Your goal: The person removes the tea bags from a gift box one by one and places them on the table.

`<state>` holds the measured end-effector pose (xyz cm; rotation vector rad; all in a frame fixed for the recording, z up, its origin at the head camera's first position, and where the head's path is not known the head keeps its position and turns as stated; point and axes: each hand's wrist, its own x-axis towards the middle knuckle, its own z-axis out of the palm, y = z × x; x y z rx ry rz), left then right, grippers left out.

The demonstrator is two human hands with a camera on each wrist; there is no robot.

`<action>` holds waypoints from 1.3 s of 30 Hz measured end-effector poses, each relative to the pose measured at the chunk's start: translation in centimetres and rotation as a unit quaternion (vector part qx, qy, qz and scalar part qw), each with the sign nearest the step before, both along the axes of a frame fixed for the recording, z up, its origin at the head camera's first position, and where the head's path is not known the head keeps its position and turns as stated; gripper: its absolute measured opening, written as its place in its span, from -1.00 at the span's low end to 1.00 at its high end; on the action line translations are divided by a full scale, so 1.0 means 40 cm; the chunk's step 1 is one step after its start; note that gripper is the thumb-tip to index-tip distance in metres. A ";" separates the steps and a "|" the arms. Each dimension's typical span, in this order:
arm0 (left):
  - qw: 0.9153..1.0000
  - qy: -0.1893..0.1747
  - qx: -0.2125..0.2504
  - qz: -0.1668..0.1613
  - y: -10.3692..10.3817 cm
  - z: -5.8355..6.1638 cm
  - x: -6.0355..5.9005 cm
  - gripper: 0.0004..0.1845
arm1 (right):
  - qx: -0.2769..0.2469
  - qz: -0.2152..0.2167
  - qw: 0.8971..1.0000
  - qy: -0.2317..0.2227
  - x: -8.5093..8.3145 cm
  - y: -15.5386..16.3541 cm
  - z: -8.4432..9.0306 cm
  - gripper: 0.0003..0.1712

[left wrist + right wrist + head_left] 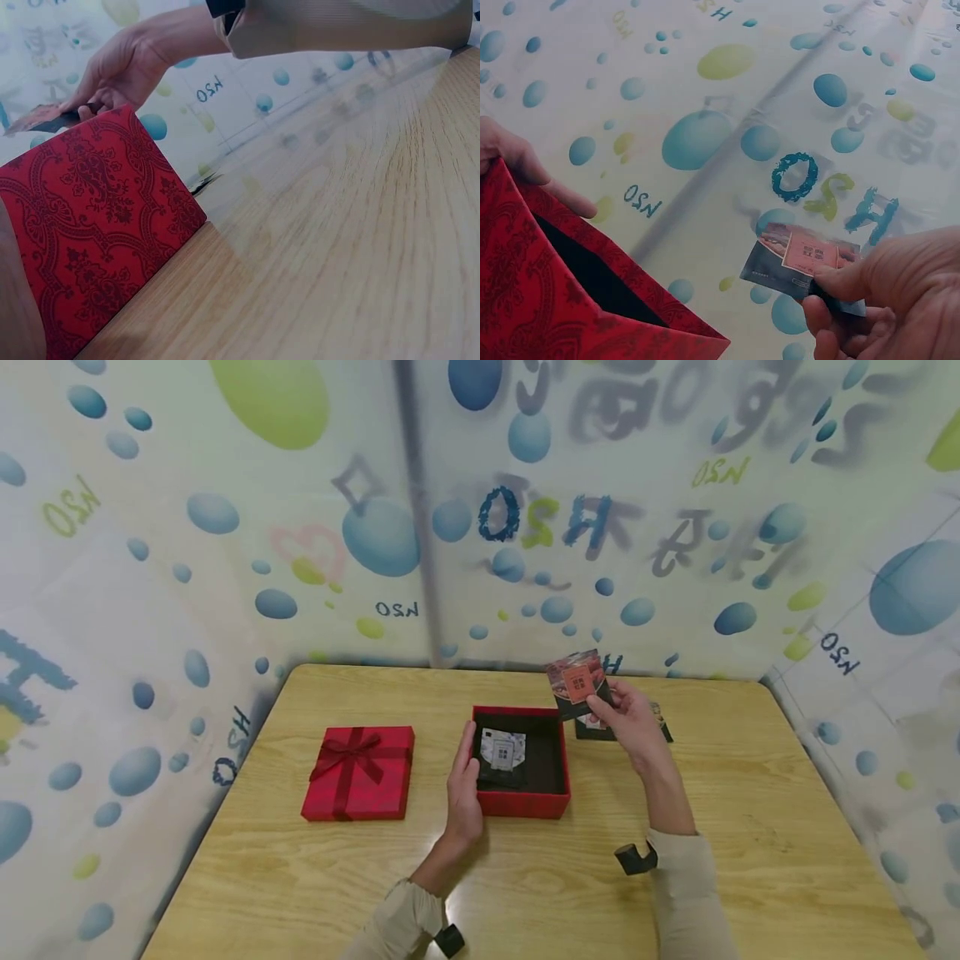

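My right hand (630,718) pinches a small flat dark sachet (573,683) with an orange-red label, thumb on its face, raised above the back right corner of the open red box (522,806). The right wrist view shows the same sachet (791,259) tilted between thumb and fingers. My left hand (462,793) lies along the box's left wall with fingers straight, touching it. Inside the box's black interior, a sachet with a pale grey-white face (502,750) lies at the left. The box's patterned red side (97,202) fills the left wrist view's left part.
A red lid with a dark red ribbon bow (358,774) lies left of the box. More dark sachets (596,729) lie on the wooden table (750,827) behind my right hand, partly hidden by it. A bubble-printed curtain (645,527) hangs behind the table.
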<state>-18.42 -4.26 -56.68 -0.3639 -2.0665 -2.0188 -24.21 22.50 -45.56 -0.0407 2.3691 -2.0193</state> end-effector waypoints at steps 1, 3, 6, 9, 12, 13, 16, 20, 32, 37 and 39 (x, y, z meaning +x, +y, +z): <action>1.000 -0.001 0.000 -0.001 0.000 -0.001 0.000 -0.39 | 0.000 -0.005 1.000 0.002 0.001 0.003 -0.001 -0.50; 1.000 -0.001 -0.001 -0.002 0.001 -0.004 0.000 -0.39 | 0.002 -0.013 1.000 0.007 0.005 0.009 -0.004 -0.52; 1.000 0.005 -0.003 -0.001 0.001 -0.009 0.000 -0.39 | -0.001 -0.020 1.000 0.017 0.008 0.022 -0.010 -0.53; 1.000 0.016 -0.003 0.001 0.001 -0.011 0.000 -0.40 | -0.016 -0.024 0.999 0.017 0.011 0.037 -0.017 -0.56; 1.000 0.022 -0.002 0.002 0.002 -0.012 0.000 -0.40 | -0.024 -0.027 0.999 0.015 0.014 0.056 -0.022 -0.56; 1.000 0.022 -0.002 0.003 0.002 -0.012 0.000 -0.41 | -0.024 -0.029 0.999 0.013 0.015 0.063 -0.023 -0.55; 1.000 0.015 -0.003 0.004 0.003 -0.011 0.002 -0.40 | -0.028 -0.031 0.999 0.010 0.017 0.085 -0.025 -0.50; 1.000 0.006 0.005 0.004 0.005 -0.012 0.005 -0.39 | -0.037 -0.045 0.998 0.008 0.022 0.114 -0.028 -0.47; 1.000 0.021 0.012 0.004 0.002 -0.006 0.009 -0.40 | -0.014 -0.067 0.998 0.003 0.010 0.197 -0.036 -0.33; 1.000 0.024 0.013 -0.001 0.002 -0.005 0.004 -0.40 | -0.028 -0.092 0.995 -0.004 0.005 0.236 -0.044 -0.51; 1.000 0.023 0.012 0.000 0.003 -0.003 0.002 -0.39 | -0.045 -0.112 0.993 -0.006 0.002 0.254 -0.050 -0.58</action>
